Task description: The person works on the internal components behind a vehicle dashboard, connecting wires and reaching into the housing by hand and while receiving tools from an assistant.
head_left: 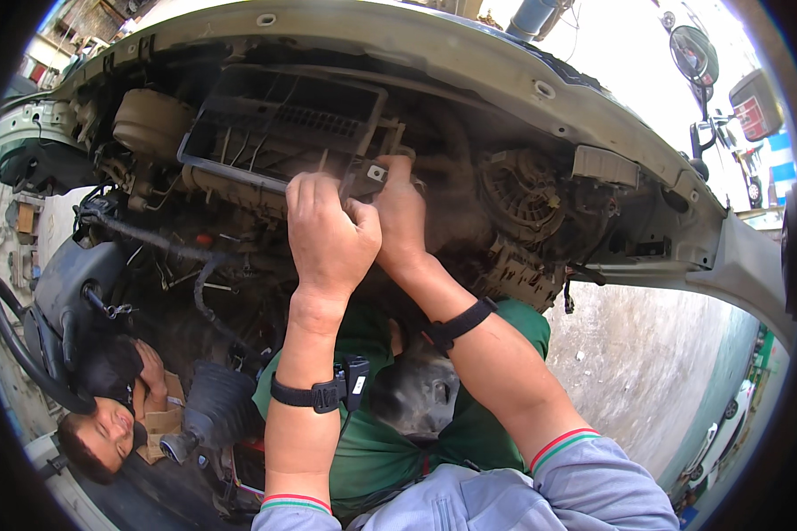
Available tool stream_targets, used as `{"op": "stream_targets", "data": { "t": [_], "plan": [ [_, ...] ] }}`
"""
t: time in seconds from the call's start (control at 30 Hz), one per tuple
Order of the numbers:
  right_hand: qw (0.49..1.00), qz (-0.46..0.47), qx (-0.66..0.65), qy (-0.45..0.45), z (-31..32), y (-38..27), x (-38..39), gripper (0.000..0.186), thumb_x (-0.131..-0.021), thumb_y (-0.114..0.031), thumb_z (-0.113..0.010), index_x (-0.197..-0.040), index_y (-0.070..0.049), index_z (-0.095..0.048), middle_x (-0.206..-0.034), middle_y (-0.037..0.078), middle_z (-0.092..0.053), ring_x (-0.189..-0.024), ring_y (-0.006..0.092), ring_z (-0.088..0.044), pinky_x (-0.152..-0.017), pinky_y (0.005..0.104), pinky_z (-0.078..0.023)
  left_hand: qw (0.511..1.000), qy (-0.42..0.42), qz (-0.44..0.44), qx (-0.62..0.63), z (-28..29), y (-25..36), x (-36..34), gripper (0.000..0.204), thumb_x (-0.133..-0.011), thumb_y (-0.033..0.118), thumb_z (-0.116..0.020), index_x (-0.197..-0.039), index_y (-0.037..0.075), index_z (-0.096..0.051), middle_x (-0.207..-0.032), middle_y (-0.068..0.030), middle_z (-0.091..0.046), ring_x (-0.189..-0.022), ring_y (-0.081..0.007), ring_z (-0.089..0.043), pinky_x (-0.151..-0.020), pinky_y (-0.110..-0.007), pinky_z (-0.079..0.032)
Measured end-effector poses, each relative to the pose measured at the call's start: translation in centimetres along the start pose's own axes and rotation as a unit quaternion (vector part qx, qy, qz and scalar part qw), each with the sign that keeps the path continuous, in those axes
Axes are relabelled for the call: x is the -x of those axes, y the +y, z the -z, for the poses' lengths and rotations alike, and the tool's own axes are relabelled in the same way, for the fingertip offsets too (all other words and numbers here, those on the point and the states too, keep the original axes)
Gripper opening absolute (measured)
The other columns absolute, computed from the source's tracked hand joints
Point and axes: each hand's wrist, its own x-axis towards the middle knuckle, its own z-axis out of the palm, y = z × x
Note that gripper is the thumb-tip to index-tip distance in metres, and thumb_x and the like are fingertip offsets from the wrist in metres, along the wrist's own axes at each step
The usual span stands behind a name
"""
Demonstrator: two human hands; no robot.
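Both my hands are raised close together at the right end of a black rectangular plastic housing (283, 115) under the bare dashboard frame. My left hand (332, 234) is closed, its fingers curled at the housing's lower edge and its thumb bent toward the right hand. What its fingertips grip is hidden. Just right of it, my right hand (401, 212) is closed around a small dark bracket (374, 173) with a pale square spot. Its fingertips are partly hidden behind the bracket. Bare wiring and ducts lie behind both hands.
A dusty metal cowl (398, 44) arches above. A round blower unit (521, 193) sits to the right. At left are a steering wheel (18, 341), a hanging wiring harness (205, 283) and a gear lever boot (212, 394). A person (106, 434) is low at the left.
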Motion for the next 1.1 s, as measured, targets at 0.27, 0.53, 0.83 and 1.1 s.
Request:
{"op": "stream_targets", "data": {
  "t": [0.27, 0.53, 0.83, 1.1],
  "plan": [
    [1.0, 0.0, 0.02, 0.004, 0.1, -0.2, 0.0, 0.05, -0.078, -0.009, -0.071, -0.119, 0.0, -0.044, -0.074, 0.016, -0.064, -0.066, 0.028, -0.066, -0.059, 0.0374, -0.053, 1.0, 0.007, -0.007, -0.015, 0.1, 0.3, -0.2, 0.011, -0.069, 0.003, -0.054, -0.076, -0.004, -0.05, -0.087, -0.0214, -0.055, -0.095, -0.0405, -0.052, -0.087, -0.047, -0.047],
    [1.0, -0.022, -0.002, -0.002, 0.0, -0.1, 0.1, 0.051, -0.077, -0.011, -0.072, -0.119, 0.001, -0.045, -0.069, 0.014, -0.063, -0.063, 0.0283, -0.066, -0.057, 0.0374, -0.052, 1.0, -0.009, 0.0, -0.021, 0.3, 0.1, -0.1, 0.013, -0.072, 0.007, -0.055, -0.079, -0.004, -0.053, -0.088, -0.0214, -0.057, -0.096, -0.0401, -0.052, -0.089, -0.048, -0.045],
    [0.999, 0.023, -0.013, 0.021, -0.3, 0.4, 0.2, 0.059, -0.075, -0.023, -0.077, -0.118, 0.002, -0.046, -0.07, 0.019, -0.065, -0.066, 0.0357, -0.067, -0.059, 0.0414, -0.051, 1.0, -0.007, 0.013, -0.016, 0.4, 0.2, -0.4, 0.025, -0.076, 0.017, -0.071, -0.078, -0.002, -0.055, -0.086, -0.0192, -0.058, -0.095, -0.0389, -0.053, -0.088, -0.047, -0.044],
    [0.999, -0.032, 0.007, 0.018, -0.4, 0.8, 0.2, 0.045, -0.082, -0.022, -0.067, -0.119, -0.003, -0.049, -0.078, 0.025, -0.067, -0.078, 0.0441, -0.067, -0.066, 0.0494, -0.052, 1.0, 0.003, 0.012, -0.023, -0.1, 0.3, -0.3, 0.022, -0.075, 0.011, -0.072, -0.08, -0.003, -0.055, -0.088, -0.0197, -0.058, -0.097, -0.0401, -0.052, -0.088, -0.048, -0.043]
  ]
}}
